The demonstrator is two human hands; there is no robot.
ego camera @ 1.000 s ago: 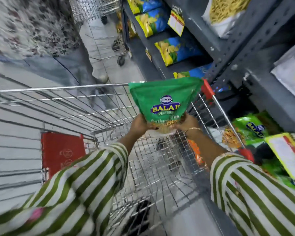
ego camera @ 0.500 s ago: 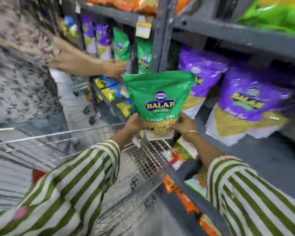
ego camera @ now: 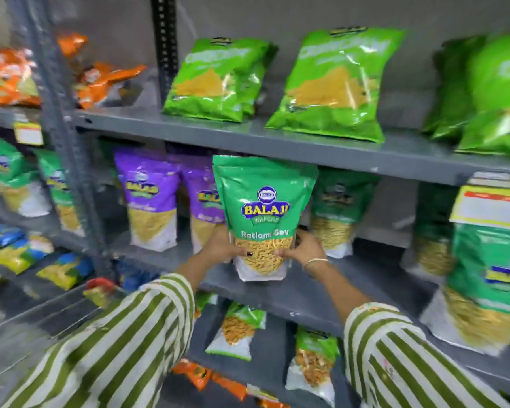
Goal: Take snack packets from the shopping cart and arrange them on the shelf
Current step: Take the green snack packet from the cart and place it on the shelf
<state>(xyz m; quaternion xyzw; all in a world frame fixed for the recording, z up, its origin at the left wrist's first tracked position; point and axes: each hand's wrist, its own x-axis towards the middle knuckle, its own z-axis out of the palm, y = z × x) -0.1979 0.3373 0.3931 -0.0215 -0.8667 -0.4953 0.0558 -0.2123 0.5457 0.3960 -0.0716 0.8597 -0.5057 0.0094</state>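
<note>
A green Balaji Ratlami Sev packet [ego camera: 264, 207] stands upright at the middle grey shelf [ego camera: 301, 290], its base on or just above the shelf board. My left hand [ego camera: 220, 245] grips its lower left edge and my right hand [ego camera: 305, 250] grips its lower right edge. Purple packets [ego camera: 150, 198] stand just left of it and another green packet [ego camera: 336, 213] stands behind it to the right. The cart shows only as a blurred edge with a red corner [ego camera: 99, 285] at lower left.
Light green packets [ego camera: 333, 83] lie on the upper shelf, orange ones [ego camera: 9, 75] at upper left. More green packets [ego camera: 489, 284] stand far right under a yellow price label [ego camera: 492, 206]. Small packets [ego camera: 237, 328] fill the lower shelf. A grey upright post [ego camera: 59, 113] divides the bays.
The view swung from the cart up to the shelves. Both hands carried the green packet from over the cart to the middle shelf, between the purple and green packets.
</note>
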